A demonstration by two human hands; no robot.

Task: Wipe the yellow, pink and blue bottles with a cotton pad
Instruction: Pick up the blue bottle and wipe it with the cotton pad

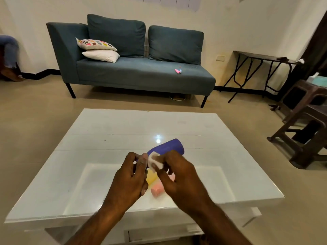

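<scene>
Wiping in progress: left hand [130,177] grips blue bottle [168,146] above bench [106,131] to steady it, right hand [177,175] pinches cotton pad [154,160] against it.

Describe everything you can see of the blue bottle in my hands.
The blue bottle is a violet-blue, matte, plastic-looking cylinder with a rounded far end. It is tilted, its far end pointing up and to the right, above the white table. The left hand grips its near end and hides any cap. The right hand presses a white cotton pad against its near side. No label shows.
</scene>
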